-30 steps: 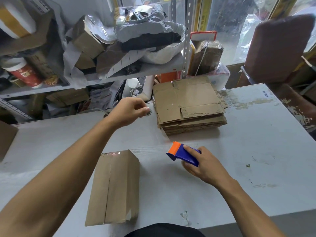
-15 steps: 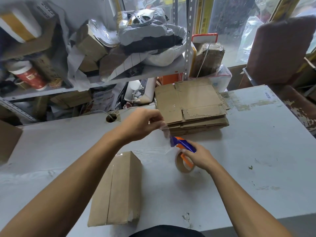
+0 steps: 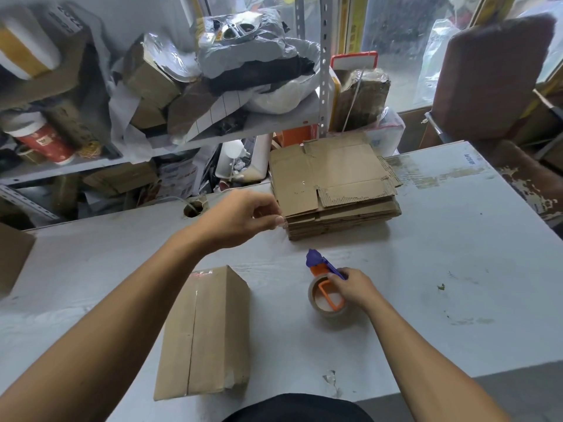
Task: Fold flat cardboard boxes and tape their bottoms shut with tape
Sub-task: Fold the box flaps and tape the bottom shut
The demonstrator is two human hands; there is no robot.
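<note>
A folded brown box (image 3: pixel 207 333) lies on the white table (image 3: pixel 441 269) in front of me, with clear tape along its seam. My right hand (image 3: pixel 355 287) grips the purple and orange tape dispenser (image 3: pixel 324 283), whose clear tape roll rests on the table right of the box. My left hand (image 3: pixel 243 217) is held up beside the stack of flat cardboard boxes (image 3: pixel 333 190), thumb and fingertips pinched together; a clear tape end may be between them, but it is too faint to tell. The stack sits at the back of the table.
A cable hole (image 3: pixel 193 208) opens in the table behind my left hand. Cluttered metal shelves (image 3: pixel 152 117) stand behind the table. Another cardboard box (image 3: pixel 12 254) pokes in at the left edge. A brown chair (image 3: pixel 487 80) stands back right.
My right hand has tipped the dispenser and set its roll down on the table. My left hand has moved right, from the cable hole to the edge of the flat stack.
</note>
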